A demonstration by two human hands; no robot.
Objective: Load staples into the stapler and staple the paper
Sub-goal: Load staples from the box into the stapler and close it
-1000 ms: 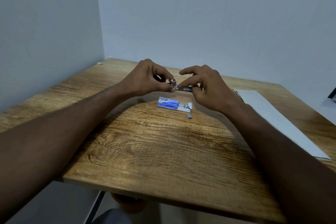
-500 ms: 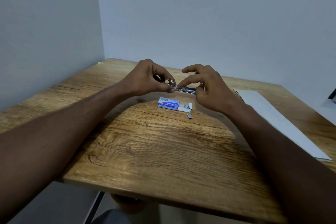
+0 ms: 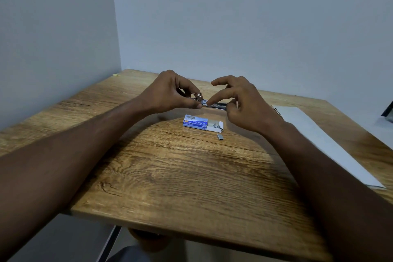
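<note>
A small metal stapler (image 3: 214, 104) is held above the wooden table (image 3: 191, 176), lying left to right between both hands. My left hand (image 3: 170, 91) pinches its left end, where a small metal pin sticks up. My right hand (image 3: 244, 104) holds the right end, with a fingertip pressed on the open top channel and the index finger raised. A blue and white staple box (image 3: 202, 123) lies open on the table just below the hands. A short loose strip of staples (image 3: 220, 136) lies in front of the box. White paper (image 3: 314, 134) lies at the right.
The table stands in a corner between two pale walls. A small yellow scrap (image 3: 116, 74) lies at the far left corner. A dark object (image 3: 388, 110) shows at the right frame edge. My knee shows under the near edge.
My right hand has slid to the right along the stapler and its fingers have spread, uncovering more of the metal channel. The left hand, box and paper have stayed put.
</note>
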